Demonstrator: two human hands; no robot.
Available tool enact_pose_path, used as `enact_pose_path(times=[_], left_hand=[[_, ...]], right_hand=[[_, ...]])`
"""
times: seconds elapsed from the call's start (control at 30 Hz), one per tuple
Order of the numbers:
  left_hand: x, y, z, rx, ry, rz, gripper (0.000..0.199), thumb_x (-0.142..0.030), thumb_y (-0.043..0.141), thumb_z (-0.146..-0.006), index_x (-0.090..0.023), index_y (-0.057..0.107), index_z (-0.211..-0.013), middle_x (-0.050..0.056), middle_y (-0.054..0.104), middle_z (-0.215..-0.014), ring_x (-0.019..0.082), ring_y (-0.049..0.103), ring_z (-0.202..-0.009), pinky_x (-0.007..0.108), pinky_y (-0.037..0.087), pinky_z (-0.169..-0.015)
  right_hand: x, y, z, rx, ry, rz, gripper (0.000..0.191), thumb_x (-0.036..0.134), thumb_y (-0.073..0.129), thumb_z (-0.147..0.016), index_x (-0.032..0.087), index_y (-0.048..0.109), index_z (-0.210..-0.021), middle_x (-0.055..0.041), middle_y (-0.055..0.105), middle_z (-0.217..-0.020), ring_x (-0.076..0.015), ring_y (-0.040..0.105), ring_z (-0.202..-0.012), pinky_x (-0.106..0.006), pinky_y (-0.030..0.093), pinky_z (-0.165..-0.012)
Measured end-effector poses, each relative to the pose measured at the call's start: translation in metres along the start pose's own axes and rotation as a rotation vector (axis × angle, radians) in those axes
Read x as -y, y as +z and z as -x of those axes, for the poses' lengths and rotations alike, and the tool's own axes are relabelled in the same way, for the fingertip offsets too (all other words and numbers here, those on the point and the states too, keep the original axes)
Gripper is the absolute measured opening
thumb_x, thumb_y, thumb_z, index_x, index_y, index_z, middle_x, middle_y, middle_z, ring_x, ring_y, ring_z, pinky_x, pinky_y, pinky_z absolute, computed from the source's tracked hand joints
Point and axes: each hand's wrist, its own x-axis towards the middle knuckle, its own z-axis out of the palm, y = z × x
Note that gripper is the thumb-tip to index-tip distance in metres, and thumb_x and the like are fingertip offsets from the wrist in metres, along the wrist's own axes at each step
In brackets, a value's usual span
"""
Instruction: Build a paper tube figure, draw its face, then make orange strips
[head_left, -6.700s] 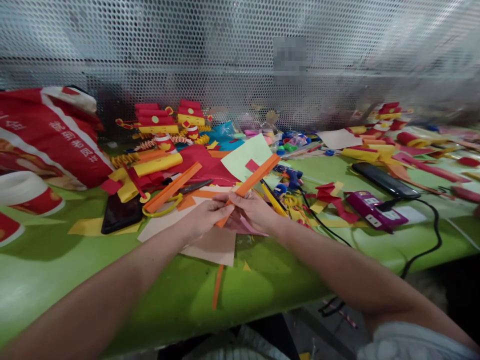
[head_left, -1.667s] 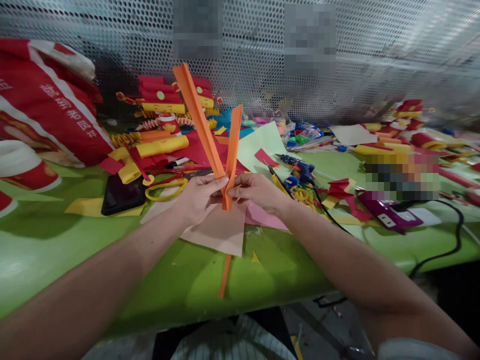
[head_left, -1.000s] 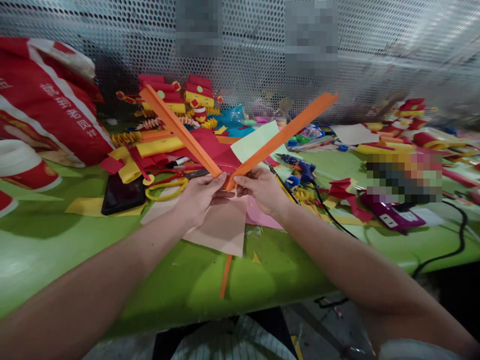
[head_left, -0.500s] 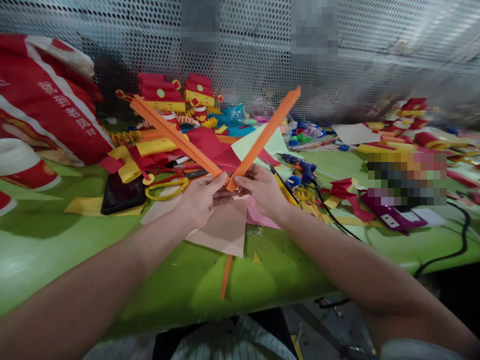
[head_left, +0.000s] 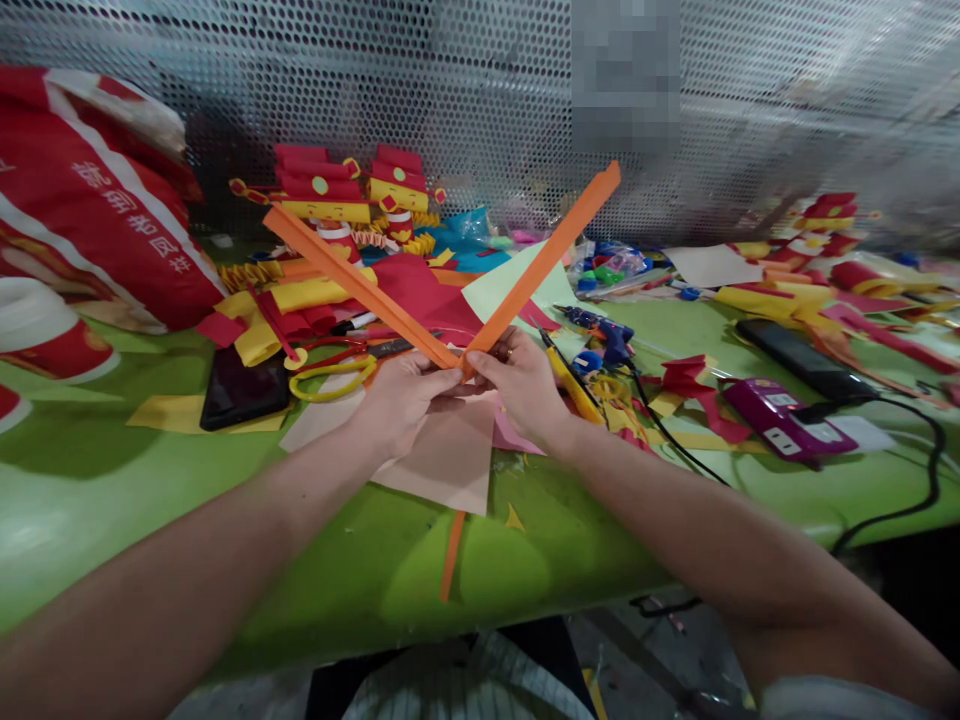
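Two long orange paper strips meet in a V between my hands, over the table's front half. My left hand (head_left: 405, 395) pinches the lower end of the left strip (head_left: 352, 280), which slants up to the left. The right strip (head_left: 544, 262) rises to the right, its lower end pinched by my right hand (head_left: 521, 385). Fingertips of both hands come together where the ends meet; whether the strips are joined there I cannot tell. Below the hands lies a pale brown paper sheet (head_left: 450, 470). Yellow-handled scissors (head_left: 334, 380) rest just left of my left hand.
A black phone (head_left: 244, 390), paper cups (head_left: 52, 330) and a red bag (head_left: 97, 200) occupy the left. To the right are a blue glue gun (head_left: 600, 330), its cord, a yellow cutter (head_left: 574, 375) and a purple power strip (head_left: 784, 418). Paper figures (head_left: 322, 185) stand behind.
The strips' lower ends have come closer together, overlapping at the fingertips. The right strip's top has moved slightly up and right; the left strip's top sits a little lower.
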Motion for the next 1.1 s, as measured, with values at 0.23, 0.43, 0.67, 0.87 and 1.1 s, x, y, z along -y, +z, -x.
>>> enact_pose_path(times=[0.23,0.43,0.67,0.87,1.1], left_hand=[[-0.001,-0.003,-0.004,-0.024,0.038,0.005,0.006,-0.012,0.067,-0.066,-0.014,0.070,-0.071,0.002,0.070,-0.067,0.014,0.065,-0.063,0.030,0.053,-0.069],[-0.001,-0.005,-0.003,0.013,0.039,-0.010,0.007,-0.016,0.069,-0.067,-0.015,0.071,-0.074,0.003,0.070,-0.067,0.015,0.067,-0.067,0.030,0.053,-0.071],[-0.004,-0.004,-0.003,-0.096,0.026,-0.021,0.012,-0.026,0.067,-0.075,-0.014,0.067,-0.071,0.004,0.069,-0.064,0.014,0.065,-0.059,0.027,0.052,-0.063],[-0.011,-0.016,-0.014,-0.298,0.170,-0.085,0.010,-0.020,0.063,-0.076,-0.014,0.062,-0.067,0.001,0.065,-0.058,0.013,0.063,-0.050,0.024,0.050,-0.054],[-0.017,-0.017,-0.012,-0.290,0.198,-0.096,0.011,-0.022,0.064,-0.072,-0.014,0.061,-0.066,0.000,0.062,-0.054,0.011,0.057,-0.042,0.023,0.045,-0.046]], right_hand=[[0.001,-0.007,-0.004,0.192,0.176,-0.020,0.026,0.034,0.072,-0.060,0.020,0.057,-0.076,0.0036,0.061,-0.062,-0.0097,0.054,-0.052,-0.024,0.041,-0.048],[0.003,-0.008,-0.004,0.185,0.237,0.023,0.024,0.035,0.073,-0.057,0.019,0.062,-0.071,0.0027,0.061,-0.058,-0.0098,0.054,-0.051,-0.023,0.039,-0.048],[0.006,-0.008,-0.006,0.173,0.209,0.071,0.017,0.030,0.071,-0.059,0.019,0.062,-0.068,0.0027,0.061,-0.057,-0.0088,0.054,-0.049,-0.021,0.040,-0.044],[0.011,-0.014,-0.014,0.209,0.290,0.189,0.017,0.019,0.070,-0.059,0.018,0.057,-0.069,0.0037,0.061,-0.053,-0.0037,0.035,-0.029,-0.021,0.027,-0.029],[0.023,-0.018,-0.011,0.383,0.287,0.574,0.013,0.023,0.068,-0.068,0.019,0.061,-0.079,0.0034,0.057,-0.044,-0.0104,0.043,-0.032,-0.023,0.032,-0.035]])
